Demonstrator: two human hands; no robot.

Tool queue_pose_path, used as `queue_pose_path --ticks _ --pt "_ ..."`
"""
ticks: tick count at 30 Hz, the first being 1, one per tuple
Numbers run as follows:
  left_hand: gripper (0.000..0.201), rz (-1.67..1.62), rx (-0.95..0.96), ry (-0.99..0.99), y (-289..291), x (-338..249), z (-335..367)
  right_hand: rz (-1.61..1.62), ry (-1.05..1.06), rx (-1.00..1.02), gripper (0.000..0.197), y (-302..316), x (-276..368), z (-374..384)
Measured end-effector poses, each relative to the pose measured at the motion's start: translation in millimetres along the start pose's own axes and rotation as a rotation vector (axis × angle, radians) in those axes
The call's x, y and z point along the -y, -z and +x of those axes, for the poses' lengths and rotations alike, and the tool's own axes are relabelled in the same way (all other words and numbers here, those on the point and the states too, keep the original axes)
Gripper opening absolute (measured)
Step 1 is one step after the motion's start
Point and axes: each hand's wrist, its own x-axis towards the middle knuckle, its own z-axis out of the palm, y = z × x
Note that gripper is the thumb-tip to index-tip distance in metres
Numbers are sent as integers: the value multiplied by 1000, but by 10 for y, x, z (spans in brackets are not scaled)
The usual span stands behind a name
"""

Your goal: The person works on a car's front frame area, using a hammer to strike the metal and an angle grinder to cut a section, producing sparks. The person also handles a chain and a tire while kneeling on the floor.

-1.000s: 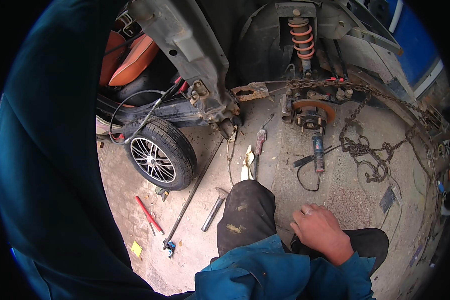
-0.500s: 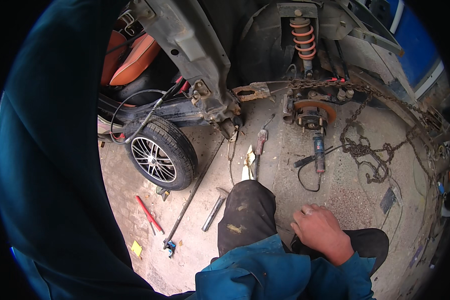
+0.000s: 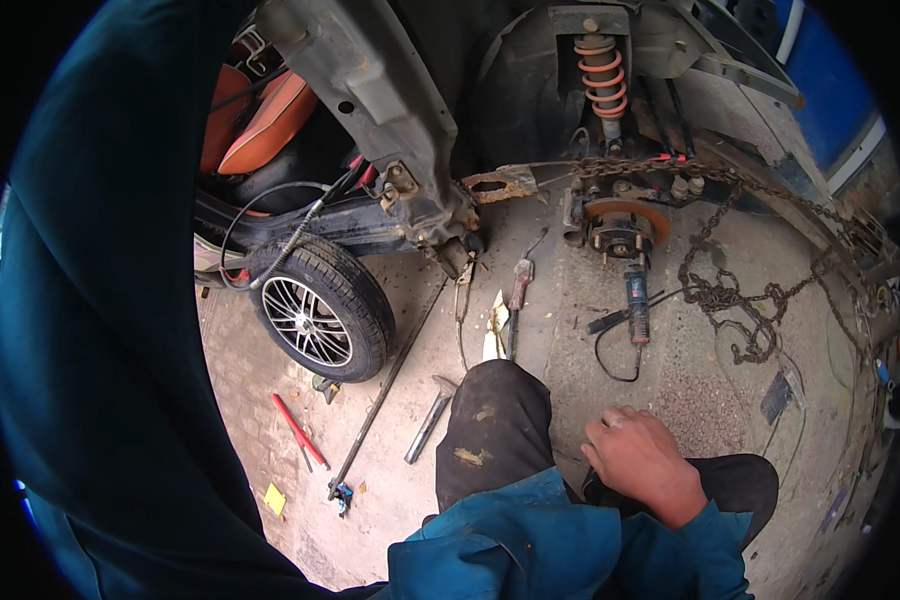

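Concrete floor (image 3: 690, 390): right hand (image 3: 642, 462) resting, fingers curled, empty; hammer (image 3: 431, 417), wheel (image 3: 320, 306), chain (image 3: 740, 300) scattered ahead.

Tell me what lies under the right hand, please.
The right hand rests on the concrete floor, between the dark-trousered knees. Whether the palm covers something cannot be seen.

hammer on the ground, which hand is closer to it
Right. The right hand rests just right of the dark-trousered knee, with the hammer on that knee's other side. The left hand is out of view.
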Motion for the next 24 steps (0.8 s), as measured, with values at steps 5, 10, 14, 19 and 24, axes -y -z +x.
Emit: queue_pose_path --ticks 5,10,14,19,24 --pt "46 -9 -5 7 28 74 -4 0 4 1 25 -16 -12 0" --pt "46 -16 -9 18 46 182 -20 -20 7 14 25 -44 -13 6" --pt "46 -20 -7 28 50 284 -54 -19 7 12 25 -51 -11 11" --pt "47 -23 -3 40 45 403 -111 -6 10 8 25 -47 -5 10" --pt "47 -28 1 48 53 497 -153 -7 14 -3 25 -46 3 -1"
